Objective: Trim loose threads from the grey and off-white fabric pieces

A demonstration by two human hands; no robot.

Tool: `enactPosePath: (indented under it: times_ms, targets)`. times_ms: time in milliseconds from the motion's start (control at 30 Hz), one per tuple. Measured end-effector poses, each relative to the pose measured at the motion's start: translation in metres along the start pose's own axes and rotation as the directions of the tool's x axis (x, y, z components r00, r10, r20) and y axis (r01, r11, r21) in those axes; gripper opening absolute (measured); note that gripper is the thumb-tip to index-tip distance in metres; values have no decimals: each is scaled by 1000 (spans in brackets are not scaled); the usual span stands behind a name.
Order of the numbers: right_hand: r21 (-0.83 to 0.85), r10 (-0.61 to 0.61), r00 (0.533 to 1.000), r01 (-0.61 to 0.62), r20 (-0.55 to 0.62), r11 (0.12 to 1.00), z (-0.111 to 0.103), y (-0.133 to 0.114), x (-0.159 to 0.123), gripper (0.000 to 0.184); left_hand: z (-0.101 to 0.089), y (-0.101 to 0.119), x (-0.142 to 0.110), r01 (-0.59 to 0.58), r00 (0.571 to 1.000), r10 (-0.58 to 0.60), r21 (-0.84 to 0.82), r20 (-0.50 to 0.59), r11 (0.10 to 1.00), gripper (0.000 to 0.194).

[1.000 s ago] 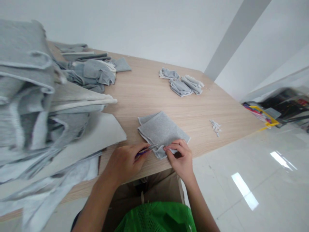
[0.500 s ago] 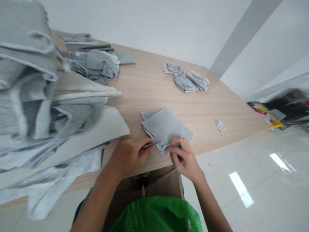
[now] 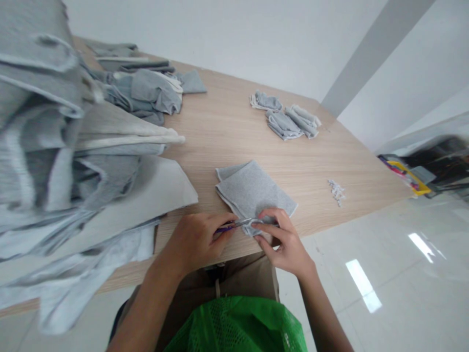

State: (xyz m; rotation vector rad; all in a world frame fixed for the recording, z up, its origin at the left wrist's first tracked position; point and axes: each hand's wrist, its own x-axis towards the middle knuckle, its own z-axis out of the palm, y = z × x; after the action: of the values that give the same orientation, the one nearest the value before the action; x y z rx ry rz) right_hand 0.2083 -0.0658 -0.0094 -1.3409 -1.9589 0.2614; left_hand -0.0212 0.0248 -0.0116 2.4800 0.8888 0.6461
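Note:
A folded grey cloth [image 3: 254, 188] lies on the table in front of me, its near corner bunched up. My right hand [image 3: 287, 242] is closed on that corner, pinching the fabric between thumb and fingers. From the left, my left hand [image 3: 200, 239] is closed around small purple-handled scissors [image 3: 226, 227]. Their silver blades reach the pinched corner, close to my right fingertips. Whether the blades touch the fabric I cannot tell, and part of the handles is hidden in my fist.
A tall heap of grey cloths [image 3: 40, 112] fills the left side, partly hanging over the edge. Behind it lies another cloth pile [image 3: 152, 95]. Several folded cloths [image 3: 284, 124] are at the back. White scraps [image 3: 336, 192] lie right, near a yellow-edged tray [image 3: 410, 178]. Green mesh [image 3: 238, 325] covers my lap.
My left hand has moved slightly right, bringing the scissors' blades to the pinched corner of the cloth. My right hand keeps its pinch. The view has shifted a little.

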Motion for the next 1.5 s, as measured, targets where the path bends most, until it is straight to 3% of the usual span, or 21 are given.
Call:
enactPosePath:
  times_ms: [200,433,700,1133,1500]
  targets:
    - [44,-46,998,47,-33,998,2,8,1,21,-2,5,0,-29,998,30,-26,47,999,26]
    - [45,-51,999,51,-6,998,-2,6,2,21,-6,6,0,-74,992,72,20,108,997,33]
    - [35,-73,996,75,-45,997,2,8,3,20,-6,2,-2,-123,989,113,118,93,985,32]
    - [65,59,997,-62,54,996,-3,3,6,14,-10,-3,4,-215,974,191,236,123,948,30]
    - [166,75,997,-71,-16,984,0,7,4,15,-7,-4,8,-219,970,195,178,143,959,29]
